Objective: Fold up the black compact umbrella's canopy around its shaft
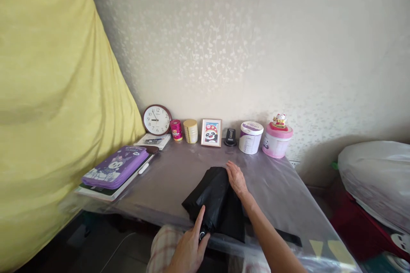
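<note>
A black folding umbrella (211, 192) lies at the table's near edge, its canopy loose and partly spread in folds. My left hand (188, 247) is closed round the handle end, with the index finger stretched along the fabric; part of the handle, with a round light ring, shows between finger and thumb. On the canopy's right side, near its far end, my right hand (237, 179) rests with its fingers stretched out against the cloth. Its thumb is hard to make out. A flat black strip (288, 237) lies to the right, partly behind my right forearm.
Along the wall stand a clock (156, 119), a pink can (176, 130), a yellow-lidded tin (191, 131), a panda picture frame (211, 132), a small black stand (230, 137) and two tubs (250, 138). A purple case (117, 166) lies left, beside a yellow curtain (57, 94).
</note>
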### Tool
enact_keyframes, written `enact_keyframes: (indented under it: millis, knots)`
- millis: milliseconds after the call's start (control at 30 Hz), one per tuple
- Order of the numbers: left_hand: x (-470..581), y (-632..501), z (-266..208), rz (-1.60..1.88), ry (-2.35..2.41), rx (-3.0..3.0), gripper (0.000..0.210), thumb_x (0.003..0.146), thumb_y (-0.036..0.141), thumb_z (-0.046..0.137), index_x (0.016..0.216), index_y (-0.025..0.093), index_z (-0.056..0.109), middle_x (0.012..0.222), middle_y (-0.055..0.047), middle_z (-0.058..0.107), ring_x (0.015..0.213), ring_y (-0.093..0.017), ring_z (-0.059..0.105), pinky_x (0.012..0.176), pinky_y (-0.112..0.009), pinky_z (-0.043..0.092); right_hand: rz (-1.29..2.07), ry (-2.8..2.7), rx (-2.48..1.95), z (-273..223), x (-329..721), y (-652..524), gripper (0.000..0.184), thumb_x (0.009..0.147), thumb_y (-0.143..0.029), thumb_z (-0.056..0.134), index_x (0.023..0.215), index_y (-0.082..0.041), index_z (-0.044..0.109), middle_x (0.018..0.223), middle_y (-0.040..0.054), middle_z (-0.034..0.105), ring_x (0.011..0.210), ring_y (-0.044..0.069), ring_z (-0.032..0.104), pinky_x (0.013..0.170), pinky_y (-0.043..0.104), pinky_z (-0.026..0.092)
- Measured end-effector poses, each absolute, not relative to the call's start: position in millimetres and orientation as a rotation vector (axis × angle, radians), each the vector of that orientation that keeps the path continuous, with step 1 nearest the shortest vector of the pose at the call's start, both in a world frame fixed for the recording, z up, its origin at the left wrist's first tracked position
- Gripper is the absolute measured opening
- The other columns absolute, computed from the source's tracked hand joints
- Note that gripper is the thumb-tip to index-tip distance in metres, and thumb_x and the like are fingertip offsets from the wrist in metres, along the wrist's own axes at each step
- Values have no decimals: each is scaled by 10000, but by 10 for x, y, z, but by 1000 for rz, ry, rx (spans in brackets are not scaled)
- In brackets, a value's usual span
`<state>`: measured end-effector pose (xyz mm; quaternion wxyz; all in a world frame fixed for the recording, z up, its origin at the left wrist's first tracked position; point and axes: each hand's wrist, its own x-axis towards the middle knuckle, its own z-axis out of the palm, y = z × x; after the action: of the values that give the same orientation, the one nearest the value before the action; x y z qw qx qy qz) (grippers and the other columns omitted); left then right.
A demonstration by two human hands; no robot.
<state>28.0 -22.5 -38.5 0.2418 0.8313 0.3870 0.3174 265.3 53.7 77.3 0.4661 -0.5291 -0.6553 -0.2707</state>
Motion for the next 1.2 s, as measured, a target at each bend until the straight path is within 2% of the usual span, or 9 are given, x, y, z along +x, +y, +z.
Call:
enact_keyframes:
  millis: [167,267,400,633,733,833,933,1100,1200]
  knots:
    - [289,-224,-384,844,1059,2242,614,898,337,298,1448,211,56,1081,-71,653,926,-187,619,774,-223,397,-594,-1817,-1066,592,2358,40,254,914,-249,400,1041,-200,614,1060,88,646,1065,190,555,942,377,431]
    - [299,-219,-403,844,1044,2217,623,897,325,296,1448,180,47,1106,-84,643,931,-179,620,767,-208,397,-586,-2114,-1078,440,2194,-83,260,907,-254,434,1103,-222,602,1152,71,623,1169,198,493,1027,436,340]
    - [301,-216,-403,863,1054,2245,621,895,326,290,1448,170,55,1098,-97,645,941,-194,615,798,-230,393,-688,-2091,-1212,498,2255,215,296,917,-234,394,1119,-209,609,1168,81,623,1205,199,470,1047,473,288]
    - [291,-241,-345,824,1109,2280,632,891,345,281,1447,150,52,1023,-114,662,912,-225,618,768,-263,405,-724,-1783,-1614,838,2487,596,295,901,-235,434,1140,-168,593,1190,121,605,1141,238,533,981,441,379]
    - [307,-235,-363,835,1081,2246,638,896,339,276,1446,137,23,1033,-114,664,904,-213,627,753,-246,408,-806,-1756,-1450,778,2371,366,305,910,-248,417,1153,-161,580,1221,130,580,1188,234,489,1019,453,334]
    - [320,-217,-394,849,1045,2193,639,895,331,285,1446,135,25,1081,-114,651,938,-200,627,756,-228,409,-749,-2008,-1198,593,2189,114,276,913,-281,424,1096,-202,615,1152,79,629,1210,198,464,1055,428,292]
    - [319,-201,-412,882,1029,2182,632,897,335,289,1446,138,46,1132,-120,631,979,-195,616,783,-226,405,-685,-2105,-1197,476,2095,86,267,902,-269,447,1103,-224,618,1162,55,629,1224,197,449,1069,449,259]
    - [299,-225,-387,893,1065,2171,631,897,361,315,1445,152,82,1076,-106,655,947,-202,621,799,-254,410,-569,-1769,-1435,657,2319,380,287,855,-186,463,1091,-159,625,1220,112,587,1197,231,480,1035,440,317]
    - [278,-277,-339,912,1057,2113,625,903,374,310,1445,155,89,1053,-95,665,932,-195,627,823,-262,411,-288,-1414,-1519,735,2631,363,305,809,-198,496,1078,-120,620,1177,139,605,1133,229,533,991,379,385]
